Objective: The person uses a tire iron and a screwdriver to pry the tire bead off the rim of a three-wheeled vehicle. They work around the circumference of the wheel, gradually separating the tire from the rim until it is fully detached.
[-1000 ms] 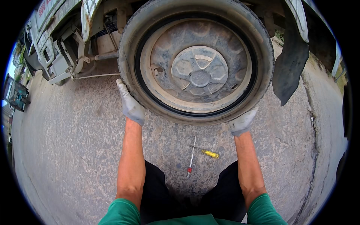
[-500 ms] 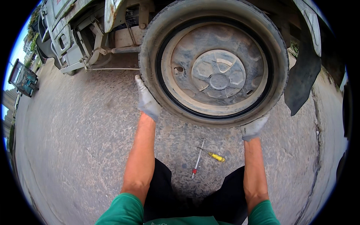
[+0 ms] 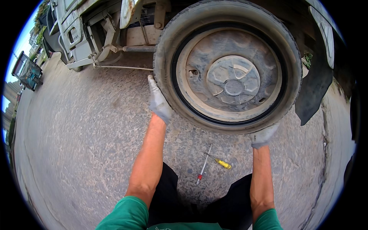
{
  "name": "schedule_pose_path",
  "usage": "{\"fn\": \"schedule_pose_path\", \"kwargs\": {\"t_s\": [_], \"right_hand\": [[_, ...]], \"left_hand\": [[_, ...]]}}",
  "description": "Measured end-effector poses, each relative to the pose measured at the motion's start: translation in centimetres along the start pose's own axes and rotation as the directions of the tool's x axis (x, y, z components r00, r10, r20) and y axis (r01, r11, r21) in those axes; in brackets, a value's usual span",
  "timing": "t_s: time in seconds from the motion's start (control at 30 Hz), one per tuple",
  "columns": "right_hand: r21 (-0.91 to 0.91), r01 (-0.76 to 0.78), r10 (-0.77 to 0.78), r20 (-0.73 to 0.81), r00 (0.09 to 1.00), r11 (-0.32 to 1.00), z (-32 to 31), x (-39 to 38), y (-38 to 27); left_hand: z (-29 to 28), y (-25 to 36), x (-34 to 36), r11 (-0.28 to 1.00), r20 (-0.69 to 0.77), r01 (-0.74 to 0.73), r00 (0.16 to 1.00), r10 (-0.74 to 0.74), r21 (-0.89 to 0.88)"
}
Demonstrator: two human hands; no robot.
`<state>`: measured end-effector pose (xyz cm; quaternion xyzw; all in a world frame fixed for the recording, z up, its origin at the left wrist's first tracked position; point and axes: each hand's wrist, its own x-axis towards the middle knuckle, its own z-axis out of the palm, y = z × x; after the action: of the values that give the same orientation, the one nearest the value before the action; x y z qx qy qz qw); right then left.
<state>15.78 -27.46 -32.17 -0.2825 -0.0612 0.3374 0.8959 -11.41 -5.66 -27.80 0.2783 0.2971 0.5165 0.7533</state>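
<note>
A big dusty truck wheel (image 3: pixel 230 69) with a worn black tyre and a grey hub stands upright on the ground in front of me. My left hand (image 3: pixel 159 101), in a grey work glove, presses flat against the tyre's left side. At the tyre's lower right edge my right hand (image 3: pixel 262 136), also gloved, grips the rubber. Both forearms reach up from my green sleeves. On the ground between my arms lie two screwdrivers, one with a yellow handle (image 3: pixel 219 161) and one with a red tip (image 3: pixel 203 168), crossing each other.
A grey truck (image 3: pixel 88 34) with its chassis and step stands behind the wheel at upper left. A black mudflap (image 3: pixel 312 90) hangs at the right. The ground is rough gravelly concrete (image 3: pixel 76 145). A small parked vehicle (image 3: pixel 26 71) sits at far left.
The wheel and both hands have shifted to the right in the picture; my left hand has slid from the tyre's lower left up along its left side.
</note>
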Motion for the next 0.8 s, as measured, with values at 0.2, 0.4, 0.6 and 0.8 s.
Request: {"fn": "schedule_pose_path", "kwargs": {"t_s": [0.2,0.4,0.6,0.8], "right_hand": [[-0.039,0.017,-0.018,-0.027,0.999,0.999,0.1,-0.1,0.1],[-0.059,0.032,-0.031,0.021,0.999,0.998,-1.6,0.5,0.0],[-0.069,0.027,-0.029,-0.023,0.999,0.997,0.5,-0.5,0.0],[-0.087,0.051,-0.049,0.022,0.999,0.995,-0.8,0.3,0.2]], "left_hand": [[-0.2,0.1,0.0,1.0,0.021,0.014,1.0,-0.013,-0.028],[0.1,0.3,-0.3,1.0,-0.004,0.013,1.0,-0.013,-0.007],[0.5,0.5,-0.6,0.998,0.02,0.039,0.999,-0.038,-0.041],[0.6,0.5,-0.8,1.0,0.034,0.013,0.999,-0.012,-0.024]]}}
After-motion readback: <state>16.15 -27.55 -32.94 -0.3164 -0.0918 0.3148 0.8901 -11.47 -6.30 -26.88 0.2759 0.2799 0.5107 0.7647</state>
